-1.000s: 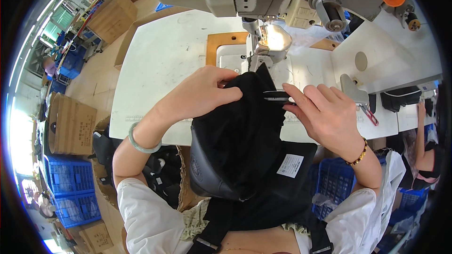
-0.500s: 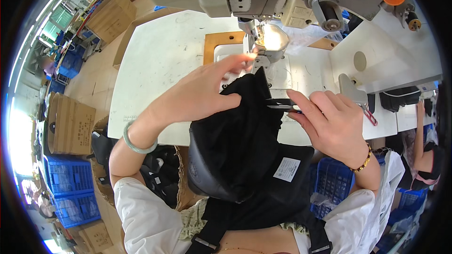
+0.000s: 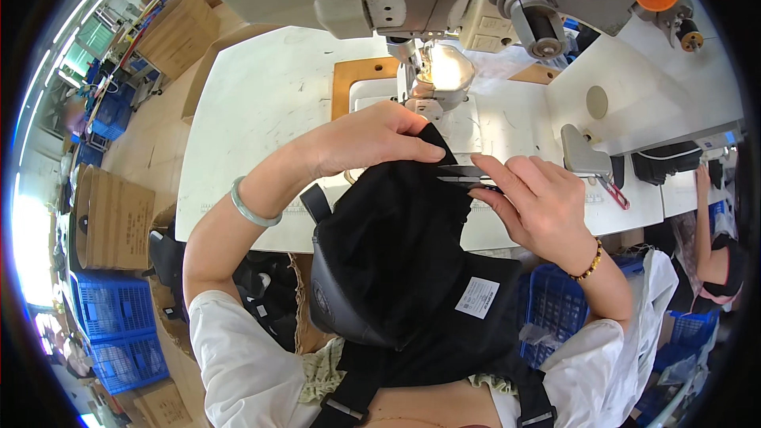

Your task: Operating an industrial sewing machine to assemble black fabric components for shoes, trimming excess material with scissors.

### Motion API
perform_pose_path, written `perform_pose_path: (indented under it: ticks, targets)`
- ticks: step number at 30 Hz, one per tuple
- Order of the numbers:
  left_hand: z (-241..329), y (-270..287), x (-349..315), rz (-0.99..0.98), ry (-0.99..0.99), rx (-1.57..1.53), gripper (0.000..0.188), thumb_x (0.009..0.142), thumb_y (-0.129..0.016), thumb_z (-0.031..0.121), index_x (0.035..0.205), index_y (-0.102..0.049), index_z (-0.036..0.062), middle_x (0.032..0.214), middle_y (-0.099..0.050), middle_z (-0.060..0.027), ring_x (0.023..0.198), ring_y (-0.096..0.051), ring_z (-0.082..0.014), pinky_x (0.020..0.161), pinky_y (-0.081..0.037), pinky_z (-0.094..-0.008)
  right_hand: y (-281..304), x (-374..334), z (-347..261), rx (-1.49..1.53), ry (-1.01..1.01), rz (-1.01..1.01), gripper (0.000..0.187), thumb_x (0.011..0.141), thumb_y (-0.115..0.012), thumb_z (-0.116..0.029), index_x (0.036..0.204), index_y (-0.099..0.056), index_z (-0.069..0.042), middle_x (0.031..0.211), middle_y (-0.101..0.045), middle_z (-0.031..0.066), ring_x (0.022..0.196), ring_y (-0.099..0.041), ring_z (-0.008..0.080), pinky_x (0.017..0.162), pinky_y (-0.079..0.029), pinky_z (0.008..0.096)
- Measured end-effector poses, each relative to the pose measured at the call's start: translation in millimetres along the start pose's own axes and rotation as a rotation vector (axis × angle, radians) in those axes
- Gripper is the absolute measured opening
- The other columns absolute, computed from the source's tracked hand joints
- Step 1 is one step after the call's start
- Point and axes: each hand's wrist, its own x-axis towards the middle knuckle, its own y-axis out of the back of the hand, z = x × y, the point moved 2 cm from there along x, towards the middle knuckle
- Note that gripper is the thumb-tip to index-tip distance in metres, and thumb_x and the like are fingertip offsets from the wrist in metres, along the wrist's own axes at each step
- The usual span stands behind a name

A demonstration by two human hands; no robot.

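A black cloth piece [image 3: 404,238] shaped like a cap, with a smooth, dark leather-look panel [image 3: 334,293] on its left side, lies bunched below the sewing machine's needle area. My left hand [image 3: 372,139] pinches its upper end between thumb and fingers, where a flat black strip points up. From the right, my right hand [image 3: 535,202] grips small dark thread snips [image 3: 464,177]. Their blades point left and touch or overlap the cloth edge near my left thumb; whether they are cutting, I cannot tell. A short black tab [image 3: 315,202] sticks out at the cloth's left.
The sewing machine [image 3: 420,0] with its lit lamp stands over the white table [image 3: 254,111]. A red-handled tool [image 3: 617,194] lies at right. Cartons [image 3: 115,218] and blue crates [image 3: 119,309] stand at left, a blue basket [image 3: 555,301] near my right arm. Another person's arm [image 3: 704,222] shows far right.
My left hand has come down from beside the needle and closed on the cloth's upper end. The snips have shifted slightly left against the cloth. The black tab at left has come into sight.
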Motion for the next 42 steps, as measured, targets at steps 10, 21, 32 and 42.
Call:
perform_pose_path:
  ticks: [10,21,32,42]
  targets:
    - [-1.4,-7.0,0.4,-0.017,0.02,-0.302,0.017,0.078,-0.06,0.017,0.083,-0.064,0.0009,0.075,-0.061,0.0015,0.07,-0.052,-0.0021,0.065,-0.041,-0.0173,-9.8,-2.2,9.7,0.23,-0.066,0.102,0.035,0.062,-0.072,-0.019,0.094,-0.062,-0.009,0.062,-0.047,0.0013,0.048,-0.046,0.0164,0.043,-0.036,0.0271]
    - [-2.4,-6.7,-1.1,0.073,0.048,-0.242,0.019,0.077,-0.06,0.02,0.076,-0.064,0.0009,0.069,-0.057,0.0024,0.065,-0.048,-0.002,0.059,-0.037,-0.0176,-11.5,-7.3,17.1,0.24,-0.067,0.112,0.029,0.066,-0.07,-0.019,0.092,-0.061,-0.011,0.06,-0.046,-0.0001,0.05,-0.047,0.0136,0.045,-0.037,0.0254]
    - [-3.7,-0.8,-14.9,0.16,0.018,-0.185,0.026,0.078,-0.061,0.026,0.088,-0.059,0.0019,0.077,-0.054,0.0026,0.073,-0.048,-0.0031,0.063,-0.038,-0.0177,-39.7,4.1,7.6,0.89,-0.457,-0.116,0.022,0.071,-0.07,-0.018,0.077,-0.054,-0.003,0.06,-0.052,0.0036,0.051,-0.043,0.0087,0.049,-0.038,0.0232]
    - [-14.7,12.3,-62.7,0.085,-0.146,-0.141,0.036,0.068,-0.07,0.011,0.095,-0.049,0.0036,0.09,-0.051,-0.0015,0.083,-0.05,-0.01,0.074,-0.043,-0.0238,-21.6,16.4,2.1,0.843,-0.496,-0.132,0.028,0.07,-0.069,-0.018,0.084,-0.05,-0.004,0.068,-0.055,0.0046,0.057,-0.05,0.0123,0.055,-0.041,0.024]
